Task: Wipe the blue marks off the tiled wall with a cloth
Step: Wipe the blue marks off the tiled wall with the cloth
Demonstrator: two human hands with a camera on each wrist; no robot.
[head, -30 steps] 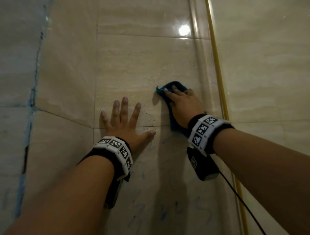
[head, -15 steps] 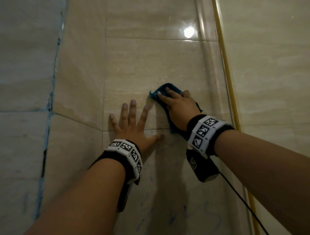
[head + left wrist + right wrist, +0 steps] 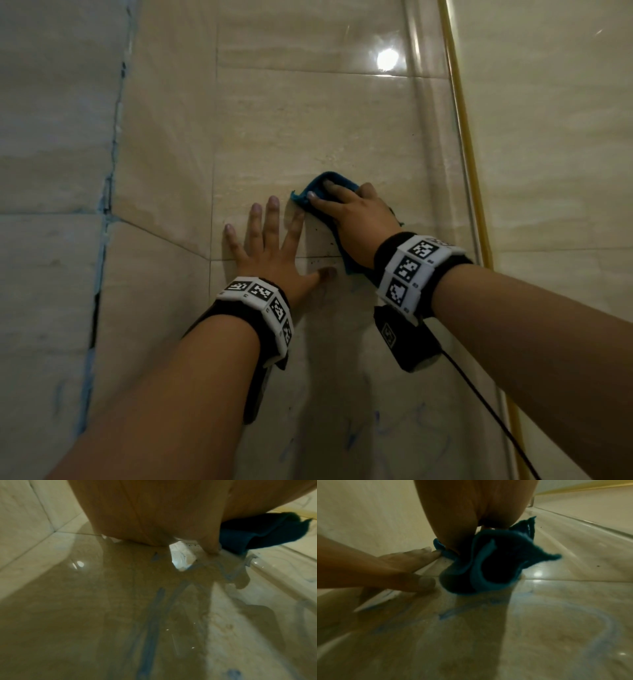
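Observation:
A dark blue cloth [image 3: 321, 179] lies bunched against the beige tiled wall [image 3: 308, 120]. My right hand [image 3: 352, 214] presses it flat to the tile, fingers laid over it, and its lower end [image 3: 496, 568] hangs out under the palm. My left hand [image 3: 274, 246] rests flat on the wall just left of the cloth, fingers spread, with the forefinger close to the cloth's edge. Faint blue marks [image 3: 352, 435] run over the tile below both wrists. They also show as blue streaks [image 3: 154, 615] in the left wrist view and as a blue smear [image 3: 452, 612] in the right wrist view.
A yellow strip [image 3: 462, 137] runs up the wall at the right, beside a rounded tile edge. At the left, a wall corner [image 3: 109, 192] carries a blue line along its joint. A black cable [image 3: 486, 404] hangs from my right wrist.
My right hand has slid the cloth leftward, closing the gap to my left forefinger. The left hand stays flat on the wall.

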